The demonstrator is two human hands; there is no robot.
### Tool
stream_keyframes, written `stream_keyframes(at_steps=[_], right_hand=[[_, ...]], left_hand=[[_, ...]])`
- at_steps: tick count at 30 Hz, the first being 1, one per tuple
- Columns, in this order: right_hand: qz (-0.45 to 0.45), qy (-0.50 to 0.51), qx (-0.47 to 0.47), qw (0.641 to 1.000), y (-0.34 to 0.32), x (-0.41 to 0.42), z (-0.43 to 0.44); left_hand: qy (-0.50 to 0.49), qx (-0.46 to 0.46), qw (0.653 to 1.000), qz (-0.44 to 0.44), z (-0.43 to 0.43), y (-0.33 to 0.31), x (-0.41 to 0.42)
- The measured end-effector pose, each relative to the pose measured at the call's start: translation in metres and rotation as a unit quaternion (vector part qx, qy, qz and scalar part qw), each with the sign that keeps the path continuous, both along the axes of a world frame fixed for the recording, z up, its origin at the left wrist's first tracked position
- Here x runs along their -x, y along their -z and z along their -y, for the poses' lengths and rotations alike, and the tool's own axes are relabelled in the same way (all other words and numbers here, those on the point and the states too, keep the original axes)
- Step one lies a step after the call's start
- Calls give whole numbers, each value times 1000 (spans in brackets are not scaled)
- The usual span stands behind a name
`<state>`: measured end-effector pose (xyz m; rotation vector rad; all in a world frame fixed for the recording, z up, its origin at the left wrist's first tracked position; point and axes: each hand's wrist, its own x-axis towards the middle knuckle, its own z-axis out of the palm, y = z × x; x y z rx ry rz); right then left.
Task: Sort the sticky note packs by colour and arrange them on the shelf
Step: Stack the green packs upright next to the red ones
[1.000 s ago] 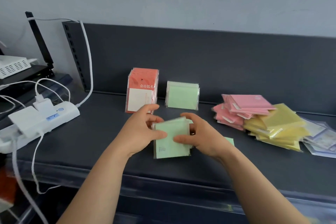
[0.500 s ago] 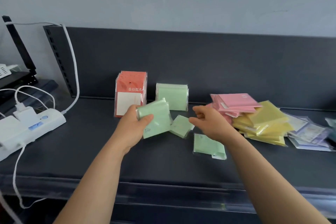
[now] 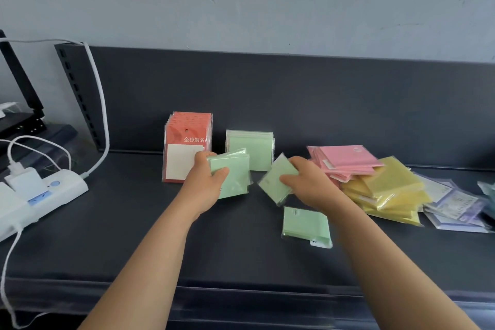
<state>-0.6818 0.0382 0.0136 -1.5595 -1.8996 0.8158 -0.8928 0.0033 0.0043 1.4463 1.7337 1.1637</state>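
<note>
Head view: gripping a green pack stack (image 3: 235,177) at shelf (image 3: 107,236) centre with curled left hand (image 3: 203,187); pinching a tilted green pack (image 3: 269,187) at 3 o'clock with right hand (image 3: 313,187); standing green row (image 3: 254,146) at 12, loose green pack (image 3: 305,224) flat at 5

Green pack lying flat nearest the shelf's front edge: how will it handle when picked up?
The green pack is thin and small, so probably light and a bit bendy. Its clear glossy wrapper likely makes it slippery on the smooth shelf; it may slide rather than lift. Flat and square, it should not roll or tip.
</note>
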Motion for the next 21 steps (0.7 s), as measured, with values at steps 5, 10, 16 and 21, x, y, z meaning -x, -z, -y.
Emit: stream_keyframes(at_steps=[5, 10, 16, 21], right_hand=[[-169, 79, 6, 982, 1, -6, -9], [-176, 105, -17, 979, 10, -7, -13], [-97, 82, 8, 992, 19, 13, -19], [-22, 72, 4, 997, 19, 18, -29]], left_hand=[[49, 27, 998, -39, -39, 3, -19], [34, -9, 981, -190, -72, 12, -23], [55, -10, 986, -155, -80, 14, -16], [54, 32, 989, -132, -76, 19, -4]])
